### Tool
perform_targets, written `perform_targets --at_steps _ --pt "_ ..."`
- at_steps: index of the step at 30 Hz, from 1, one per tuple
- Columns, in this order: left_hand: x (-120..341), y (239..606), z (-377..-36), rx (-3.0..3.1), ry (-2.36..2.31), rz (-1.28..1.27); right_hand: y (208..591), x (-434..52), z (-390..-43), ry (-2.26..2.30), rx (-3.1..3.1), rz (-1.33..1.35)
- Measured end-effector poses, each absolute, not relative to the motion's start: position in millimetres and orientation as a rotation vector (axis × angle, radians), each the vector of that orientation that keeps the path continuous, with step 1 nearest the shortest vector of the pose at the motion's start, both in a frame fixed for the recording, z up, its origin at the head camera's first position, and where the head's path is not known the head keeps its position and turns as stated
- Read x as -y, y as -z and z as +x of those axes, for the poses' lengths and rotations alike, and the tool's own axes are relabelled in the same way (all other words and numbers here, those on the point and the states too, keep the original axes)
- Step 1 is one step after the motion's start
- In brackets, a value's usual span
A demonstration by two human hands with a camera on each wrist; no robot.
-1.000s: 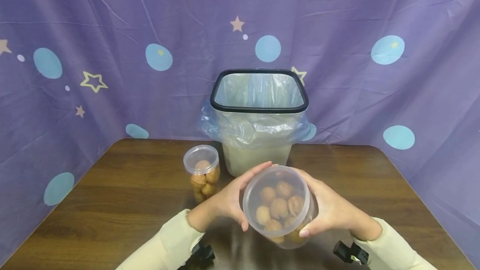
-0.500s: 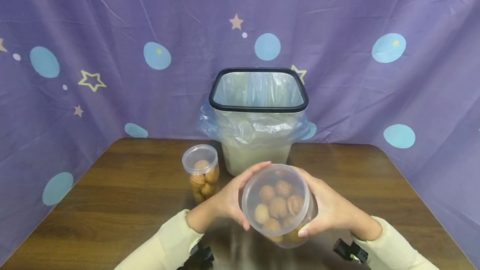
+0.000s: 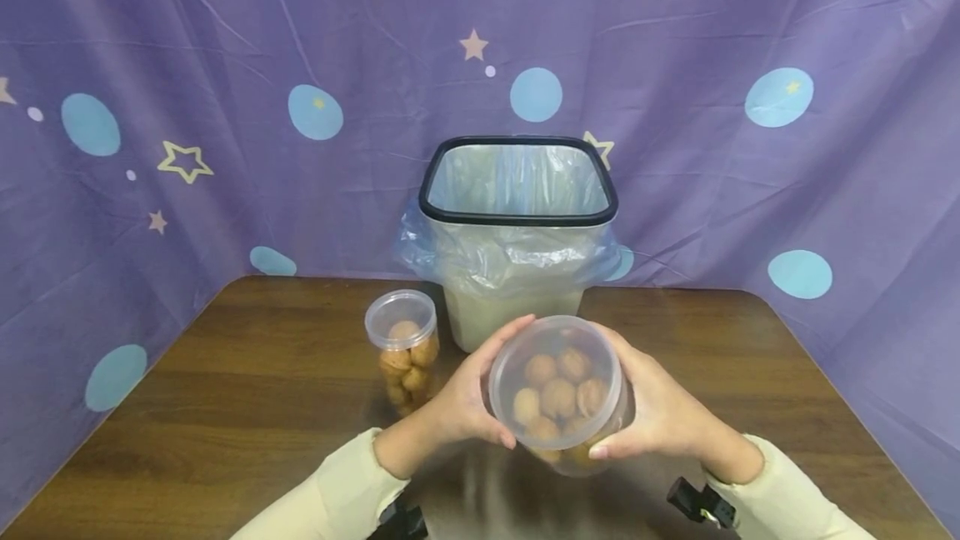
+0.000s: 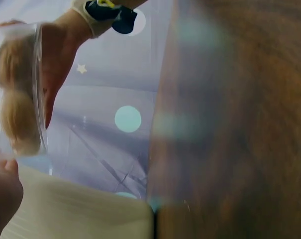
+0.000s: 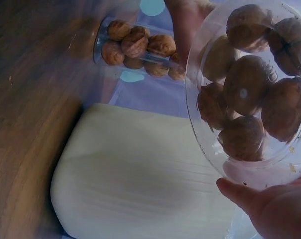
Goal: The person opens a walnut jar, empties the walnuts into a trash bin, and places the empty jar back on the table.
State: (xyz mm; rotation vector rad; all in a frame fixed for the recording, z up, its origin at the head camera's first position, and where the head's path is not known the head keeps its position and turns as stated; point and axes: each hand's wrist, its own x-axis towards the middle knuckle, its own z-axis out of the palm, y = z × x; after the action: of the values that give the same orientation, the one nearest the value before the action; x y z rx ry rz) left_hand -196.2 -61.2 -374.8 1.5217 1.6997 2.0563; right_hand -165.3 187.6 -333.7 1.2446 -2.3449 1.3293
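Between both hands is a wide clear plastic jar of walnuts (image 3: 558, 398), topped by a translucent lid. My left hand (image 3: 474, 397) grips its left side and my right hand (image 3: 658, 408) its right side, thumbs toward me. The jar is held up off the table: the right wrist view looks at its clear bottom, with several walnuts (image 5: 247, 84) against it. In the left wrist view, the jar's side (image 4: 21, 99) appears at the left edge. Left of the hands stands a narrower clear jar of walnuts (image 3: 405, 357), upright on the table.
Behind the hands stands a cream trash bin (image 3: 491, 315) with a black rim (image 3: 517, 219). A plastic bag (image 3: 510, 257) lines it and hangs over its outside. The brown wooden table (image 3: 225, 407) ends at a purple patterned curtain (image 3: 390, 107).
Both hands have raised the wide jar slightly, so it sits a little higher in the head view. The grip stays the same. The narrow jar and the bin have not moved.
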Motion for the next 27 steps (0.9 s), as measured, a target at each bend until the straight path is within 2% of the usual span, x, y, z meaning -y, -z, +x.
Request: perform_targets --at_steps 7,19,27 --pt "54.1 376.3 -186.7 -1.731 -2.192 1.343 333.0 -186.7 -164.1 -1.212 2.409 1.09" --pt "46.7 372.7 -171.5 -1.892 -2.277 1.14 335.7 -183.1 -162.0 -1.245 2.374 1.023" --pt "39.6 370.9 -157.3 -1.954 -2.315 0.873 337.8 -180.0 -160.9 -1.147 2.377 0.951"
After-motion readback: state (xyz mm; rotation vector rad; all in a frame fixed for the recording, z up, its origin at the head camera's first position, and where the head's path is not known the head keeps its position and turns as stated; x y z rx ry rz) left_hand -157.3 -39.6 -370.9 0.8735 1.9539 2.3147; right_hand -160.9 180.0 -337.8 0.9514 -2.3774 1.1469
